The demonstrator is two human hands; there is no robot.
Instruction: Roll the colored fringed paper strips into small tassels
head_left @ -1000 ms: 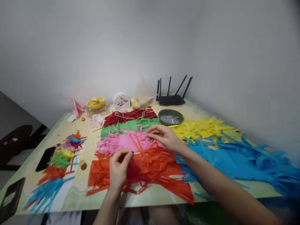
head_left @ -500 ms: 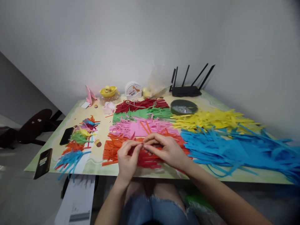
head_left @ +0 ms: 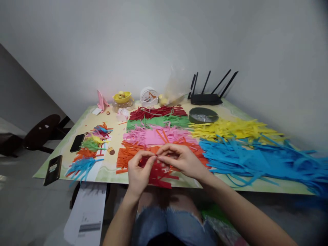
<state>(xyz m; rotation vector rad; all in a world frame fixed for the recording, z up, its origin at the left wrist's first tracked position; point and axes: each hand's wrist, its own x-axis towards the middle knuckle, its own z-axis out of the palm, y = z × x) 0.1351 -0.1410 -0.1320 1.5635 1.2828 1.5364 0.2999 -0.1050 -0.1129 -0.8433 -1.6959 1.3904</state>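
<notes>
My left hand (head_left: 140,169) and my right hand (head_left: 180,160) meet at the fingertips above the near middle of the table. Thumb and forefinger of both hands pinch a red fringed strip (head_left: 160,176), whose tassels hang below the fingers. The exact spot they grip is too small to make out. Under and behind it lie orange fringe (head_left: 124,160), pink fringe (head_left: 153,136), green fringe (head_left: 151,123) and dark red fringe (head_left: 157,112), stacked in rows. Yellow fringe (head_left: 235,130) and blue fringe (head_left: 248,159) spread to the right.
Small multicoloured tassels (head_left: 88,153) lie at the left beside two phones (head_left: 77,142). At the back stand a yellow bowl (head_left: 122,98), a white coaster holder (head_left: 149,97), a dark green bowl (head_left: 203,116) and a black router (head_left: 206,99). A dark stool (head_left: 42,131) stands left.
The red strip's tassels now hang lower and more spread out below my fingers. Both hands keep their pinch, fingertips together. The whole view has shifted slightly.
</notes>
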